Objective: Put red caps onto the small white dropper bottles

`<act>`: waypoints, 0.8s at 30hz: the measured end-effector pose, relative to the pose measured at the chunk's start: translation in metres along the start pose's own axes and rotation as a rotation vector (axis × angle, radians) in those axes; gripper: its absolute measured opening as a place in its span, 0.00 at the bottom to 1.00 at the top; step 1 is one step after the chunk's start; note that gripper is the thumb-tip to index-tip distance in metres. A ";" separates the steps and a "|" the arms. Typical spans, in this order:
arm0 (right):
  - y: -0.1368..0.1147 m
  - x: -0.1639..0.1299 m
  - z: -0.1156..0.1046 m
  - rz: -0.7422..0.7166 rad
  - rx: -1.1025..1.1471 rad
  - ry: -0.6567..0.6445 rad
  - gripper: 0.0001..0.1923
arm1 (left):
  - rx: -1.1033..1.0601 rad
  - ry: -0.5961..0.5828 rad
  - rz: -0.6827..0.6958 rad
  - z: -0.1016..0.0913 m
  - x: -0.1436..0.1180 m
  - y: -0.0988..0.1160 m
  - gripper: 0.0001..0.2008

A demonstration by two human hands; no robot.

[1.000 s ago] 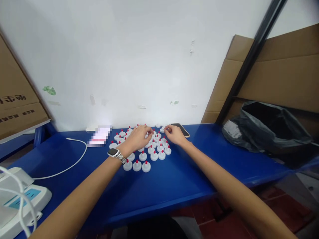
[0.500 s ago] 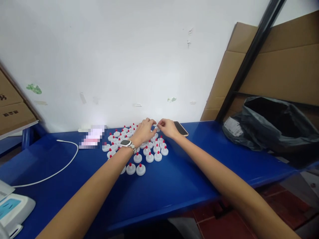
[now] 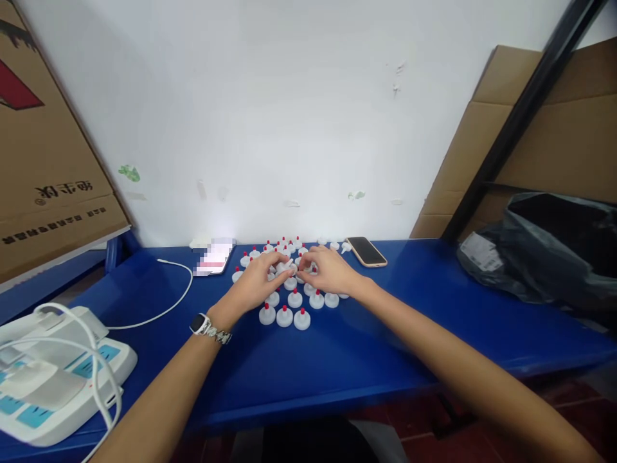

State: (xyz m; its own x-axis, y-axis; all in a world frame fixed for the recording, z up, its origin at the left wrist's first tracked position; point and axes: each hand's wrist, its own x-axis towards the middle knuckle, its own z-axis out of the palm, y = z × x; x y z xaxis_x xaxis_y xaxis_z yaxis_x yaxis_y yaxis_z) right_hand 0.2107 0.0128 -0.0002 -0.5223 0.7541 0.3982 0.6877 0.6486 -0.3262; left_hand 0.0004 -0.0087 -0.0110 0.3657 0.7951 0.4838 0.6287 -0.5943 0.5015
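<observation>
My left hand (image 3: pixel 259 278), with a watch (image 3: pixel 198 323) on its wrist, pinches a white nozzle cap (image 3: pixel 286 265) that lies tilted between thumb and fingers. Close to its right, my right hand (image 3: pixel 331 270) has its fingertips pressed together; whatever they hold is too small to make out. Around and beneath both hands stand many round white caps with red tips (image 3: pixel 302 319), upright on the blue table (image 3: pixel 347 360). Behind my right hand are a few white caps without red tips (image 3: pixel 346 247).
A dark-screened phone (image 3: pixel 367 251) lies at the right, another lit phone (image 3: pixel 215 257) at the left. A white power strip (image 3: pixel 72 399) with cables (image 3: pixel 180 299) occupies the left front. Cardboard boxes (image 3: pixel 53 154) stand at the left, a black plastic bag (image 3: pixel 544 244) at the right.
Both hands have come back from the rear of the cap group toward its middle. A white nozzle cap now shows in my left fingers. The camera view has turned left.
</observation>
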 end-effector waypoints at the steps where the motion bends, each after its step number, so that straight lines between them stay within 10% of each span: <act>1: -0.003 0.001 0.001 -0.002 -0.122 -0.034 0.10 | 0.002 -0.007 0.005 0.000 -0.002 -0.002 0.16; 14: -0.020 0.005 0.011 0.151 -0.477 -0.193 0.07 | 0.092 -0.035 0.056 0.004 -0.003 0.000 0.12; 24: -0.010 0.001 0.006 0.186 -0.051 0.011 0.05 | 0.071 -0.030 0.032 0.005 -0.004 -0.001 0.16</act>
State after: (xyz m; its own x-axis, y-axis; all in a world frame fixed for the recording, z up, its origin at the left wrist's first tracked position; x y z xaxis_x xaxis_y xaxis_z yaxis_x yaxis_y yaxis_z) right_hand 0.2003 0.0075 -0.0022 -0.3782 0.8593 0.3443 0.7967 0.4915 -0.3517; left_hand 0.0014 -0.0108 -0.0167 0.4061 0.7797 0.4766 0.6628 -0.6104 0.4337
